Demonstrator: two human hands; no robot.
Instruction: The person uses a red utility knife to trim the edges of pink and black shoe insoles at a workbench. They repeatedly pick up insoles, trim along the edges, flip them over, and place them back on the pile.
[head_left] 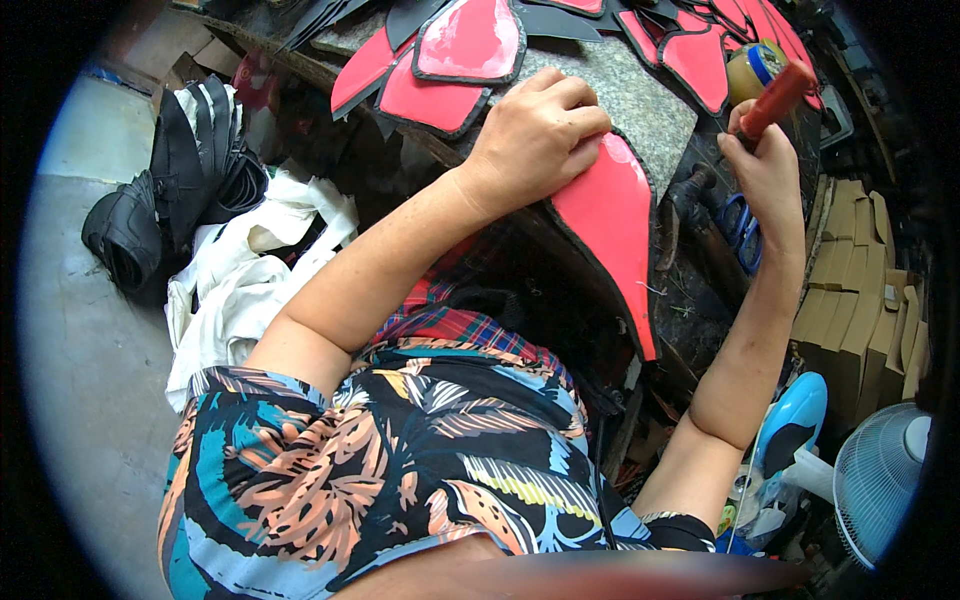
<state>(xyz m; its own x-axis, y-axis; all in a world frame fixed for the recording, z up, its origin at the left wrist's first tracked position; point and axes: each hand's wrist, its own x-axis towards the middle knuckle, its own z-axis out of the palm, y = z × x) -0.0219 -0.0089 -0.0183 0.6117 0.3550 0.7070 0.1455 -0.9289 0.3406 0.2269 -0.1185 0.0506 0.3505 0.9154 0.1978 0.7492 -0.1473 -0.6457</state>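
My left hand is closed at the wide upper end of a teardrop-shaped red panel with black edging. Its fingers curl down by the stone slab, and the thumb side lies against the red face. The panel's narrow tip hangs past the bench edge toward me. Off to the right, my right hand is wrapped round a tool with a thick red handle; its working end cannot be made out. Just beyond that hand stands a jar of yellowish stuff with a blue rim.
More red panels lie on the grey stone slab and around it. Blue-handled scissors rest right of the slab. Flattened cardboard and a fan stand right; white cloth and black rolls lie left.
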